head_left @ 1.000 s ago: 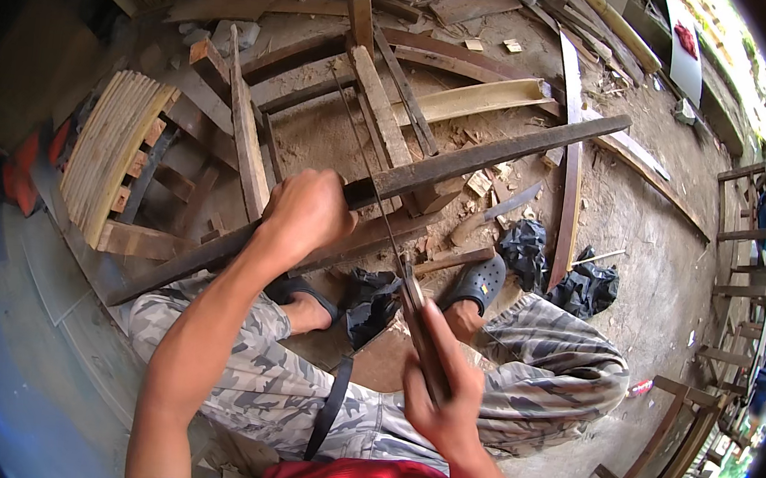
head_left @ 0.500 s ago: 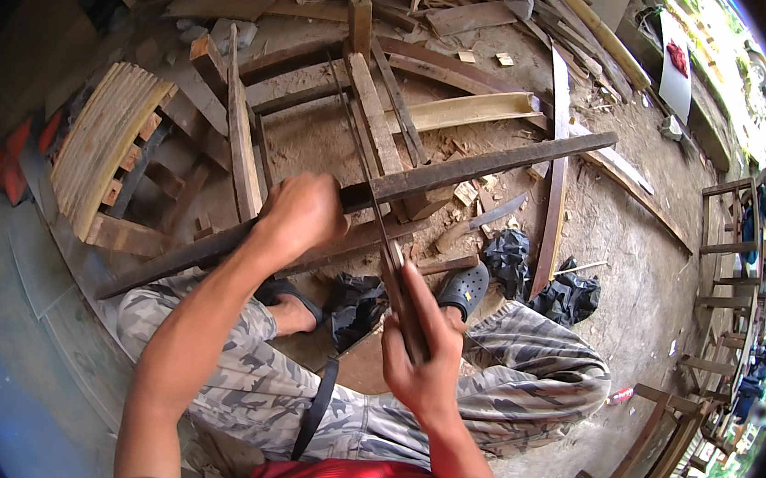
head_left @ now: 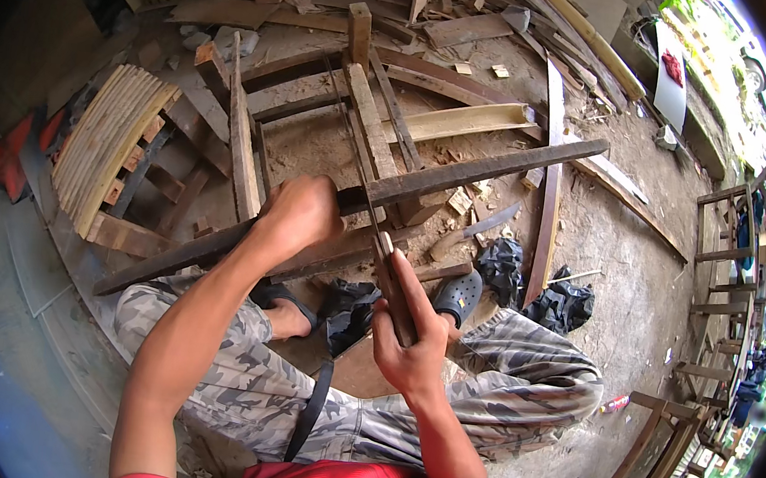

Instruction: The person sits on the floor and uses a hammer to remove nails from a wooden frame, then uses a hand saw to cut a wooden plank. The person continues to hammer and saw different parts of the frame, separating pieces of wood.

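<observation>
My right hand (head_left: 411, 345) is wrapped round the wooden handle of a handsaw (head_left: 392, 288), its index finger stretched along the handle. The saw's long, narrow blade points away from me and crosses a dark wooden beam (head_left: 491, 172) near the middle. My left hand (head_left: 301, 213) is closed over that beam, just left of the blade. The beam lies slantwise, its left end by my left leg and its right end farther off. Under and beyond it stands a wooden frame (head_left: 372, 118) of posts and rails. How deep the blade sits in the beam is hard to see.
A machete-like blade (head_left: 486, 219) lies beyond my right foot, near black plastic bags (head_left: 561, 302). A slatted wooden piece (head_left: 105, 152) stands at the left. Loose boards (head_left: 548, 200) and offcuts are scattered beyond, and wooden chair frames (head_left: 648, 458) line the right side.
My right hand and the saw have slid slightly forward, the handle now nearer the beam. My left hand keeps its hold on the beam. The whole view has shifted a little.
</observation>
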`<state>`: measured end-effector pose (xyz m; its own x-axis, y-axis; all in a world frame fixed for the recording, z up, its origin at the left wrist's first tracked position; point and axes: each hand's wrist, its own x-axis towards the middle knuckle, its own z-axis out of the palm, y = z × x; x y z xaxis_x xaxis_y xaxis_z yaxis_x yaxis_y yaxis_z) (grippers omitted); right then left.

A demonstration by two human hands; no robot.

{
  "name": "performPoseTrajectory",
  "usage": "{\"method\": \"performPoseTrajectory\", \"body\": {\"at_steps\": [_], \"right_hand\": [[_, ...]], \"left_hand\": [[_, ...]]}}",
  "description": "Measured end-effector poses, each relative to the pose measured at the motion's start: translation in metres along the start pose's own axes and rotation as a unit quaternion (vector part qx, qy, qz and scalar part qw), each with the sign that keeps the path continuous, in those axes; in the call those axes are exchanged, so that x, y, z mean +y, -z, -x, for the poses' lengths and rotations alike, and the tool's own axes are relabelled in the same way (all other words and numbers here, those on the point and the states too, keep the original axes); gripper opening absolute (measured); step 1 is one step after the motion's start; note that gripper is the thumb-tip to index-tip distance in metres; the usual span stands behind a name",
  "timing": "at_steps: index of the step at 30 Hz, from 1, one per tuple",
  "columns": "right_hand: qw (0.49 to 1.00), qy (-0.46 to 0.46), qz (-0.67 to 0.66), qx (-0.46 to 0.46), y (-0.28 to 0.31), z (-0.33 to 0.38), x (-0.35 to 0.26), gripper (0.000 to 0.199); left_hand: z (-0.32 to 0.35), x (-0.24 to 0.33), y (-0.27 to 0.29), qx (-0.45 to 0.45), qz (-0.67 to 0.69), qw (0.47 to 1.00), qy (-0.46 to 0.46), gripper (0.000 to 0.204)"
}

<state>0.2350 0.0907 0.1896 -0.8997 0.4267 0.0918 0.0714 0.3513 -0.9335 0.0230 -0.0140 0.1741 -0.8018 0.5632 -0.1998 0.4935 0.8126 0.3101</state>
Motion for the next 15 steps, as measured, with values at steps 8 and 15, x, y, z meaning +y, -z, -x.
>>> {"method": "performPoseTrajectory", "body": {"at_steps": [8, 15], "right_hand": [[0.998, 0.048, 0.049, -0.013, 0.05, 0.129, 0.032, 0.057], [0.999, 0.038, -0.036, -0.002, 0.004, -0.001, 0.003, 0.058]], "left_hand": [[-0.002, 0.005, 0.0, -0.053, -0.033, 0.997, 0.036, 0.025], [0.002, 0.002, 0.0, -0.011, -0.023, 0.999, 0.019, 0.022]]}}
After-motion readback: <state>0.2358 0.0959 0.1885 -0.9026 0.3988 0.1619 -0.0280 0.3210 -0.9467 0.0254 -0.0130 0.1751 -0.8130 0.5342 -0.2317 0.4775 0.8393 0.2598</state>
